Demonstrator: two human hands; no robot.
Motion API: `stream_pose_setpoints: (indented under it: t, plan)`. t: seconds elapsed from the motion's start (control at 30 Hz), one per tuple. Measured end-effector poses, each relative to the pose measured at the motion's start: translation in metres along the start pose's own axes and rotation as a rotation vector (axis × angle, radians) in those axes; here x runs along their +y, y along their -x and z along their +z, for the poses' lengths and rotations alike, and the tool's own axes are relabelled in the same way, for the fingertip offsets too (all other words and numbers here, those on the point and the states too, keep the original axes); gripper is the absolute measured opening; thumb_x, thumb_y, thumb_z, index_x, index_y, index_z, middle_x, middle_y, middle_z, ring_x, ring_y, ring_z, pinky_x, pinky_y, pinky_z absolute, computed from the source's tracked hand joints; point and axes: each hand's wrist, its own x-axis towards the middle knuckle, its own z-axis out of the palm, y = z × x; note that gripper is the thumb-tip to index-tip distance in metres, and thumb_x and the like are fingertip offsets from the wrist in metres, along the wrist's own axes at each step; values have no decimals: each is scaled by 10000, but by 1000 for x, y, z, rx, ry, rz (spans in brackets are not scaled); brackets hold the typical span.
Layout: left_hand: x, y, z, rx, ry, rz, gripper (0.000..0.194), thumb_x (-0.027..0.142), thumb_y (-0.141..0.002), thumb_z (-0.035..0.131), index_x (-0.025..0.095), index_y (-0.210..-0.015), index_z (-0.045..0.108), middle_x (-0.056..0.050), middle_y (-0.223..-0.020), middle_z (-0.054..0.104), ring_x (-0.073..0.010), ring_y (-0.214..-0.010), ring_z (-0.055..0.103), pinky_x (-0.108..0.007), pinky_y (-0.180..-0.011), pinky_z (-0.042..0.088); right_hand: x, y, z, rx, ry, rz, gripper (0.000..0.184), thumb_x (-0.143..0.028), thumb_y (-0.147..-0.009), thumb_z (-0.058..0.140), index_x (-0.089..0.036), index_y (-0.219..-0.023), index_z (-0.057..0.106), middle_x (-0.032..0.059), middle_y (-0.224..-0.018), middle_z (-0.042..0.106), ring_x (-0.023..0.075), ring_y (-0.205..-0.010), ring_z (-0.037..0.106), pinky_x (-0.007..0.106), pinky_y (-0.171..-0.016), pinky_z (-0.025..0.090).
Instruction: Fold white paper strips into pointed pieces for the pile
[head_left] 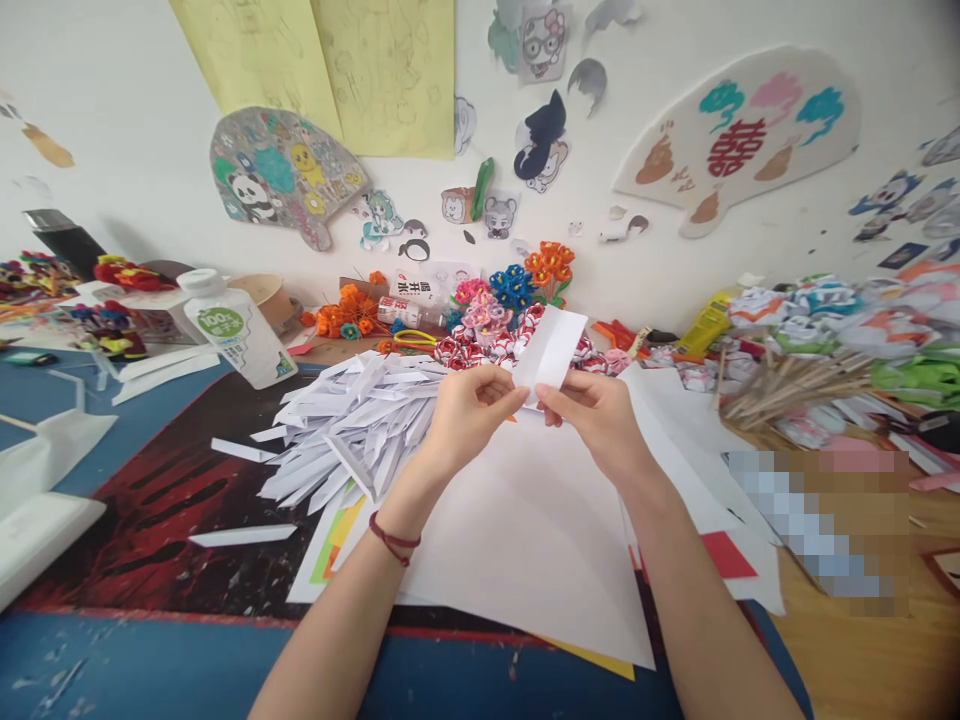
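Observation:
Between my two hands a white paper strip (555, 345) stands up at a slant, its lower end pinched by both. My left hand (480, 405) has thumb and fingers closed on the strip's lower left edge. At the lower right edge, my right hand (589, 405) grips it the same way. Below them lie large white paper sheets (525, 530), with coloured sheets showing at the edges. Left of my left hand is a big heap of folded white paper strips (360, 420). One loose folded strip (244, 536) lies apart on the dark mat (150, 560).
A white glue bottle (236, 330) stands behind the heap. Paper flowers (514, 290) in several colours line the wall. At the right are bundled wooden sticks (795, 390) and wrapped paper flowers (817, 310). A white box-like object (45, 540) sits at the left edge.

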Motion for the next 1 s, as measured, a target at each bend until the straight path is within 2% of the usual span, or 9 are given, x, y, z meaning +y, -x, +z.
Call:
stream_pose_setpoints:
  t: [0.27, 0.5, 0.7, 0.8, 1.0]
  plan:
    - [-1, 0, 0, 1, 32, -26, 283, 388, -729, 679, 136, -653, 575, 13, -609, 554, -85, -556, 499, -198, -523, 401, 1, 0, 1, 14, 16, -9, 226, -345, -764, 681, -141, -671, 643, 6, -553, 573, 121, -519, 513, 265, -515, 396]
    - [-3, 0, 1, -8, 13, -22, 263, 361, -748, 665, 130, -661, 575, 4, -607, 562, -87, -548, 506, -197, -513, 380, 0, -1, 0, -59, 1, 4, 214, -352, -779, 666, -141, -767, 630, -1, -592, 576, 119, -539, 519, 258, -528, 417]
    - [-4, 1, 0, -64, -38, -14, 251, 374, -794, 613, 136, -716, 610, -20, -657, 617, -112, -598, 557, -207, -553, 415, 1, -1, -1, -28, 15, -7, 210, -343, -760, 679, -137, -755, 634, -5, -572, 568, 120, -533, 518, 254, -517, 411]
    - [-4, 1, 0, -43, -22, 3, 256, 380, -822, 581, 137, -756, 629, -36, -709, 643, -124, -647, 580, -216, -606, 445, 0, -1, -1, -23, 0, -4, 211, -344, -741, 689, -139, -752, 641, -2, -591, 578, 118, -531, 514, 255, -515, 419]
    - [-5, 1, 0, -35, -29, 29, 319, 410, -847, 542, 143, -692, 624, -31, -665, 629, -110, -604, 531, -205, -575, 416, -1, -1, 0, 0, -23, -9, 219, -351, -714, 706, -145, -734, 637, -4, -585, 574, 116, -515, 504, 262, -505, 421]
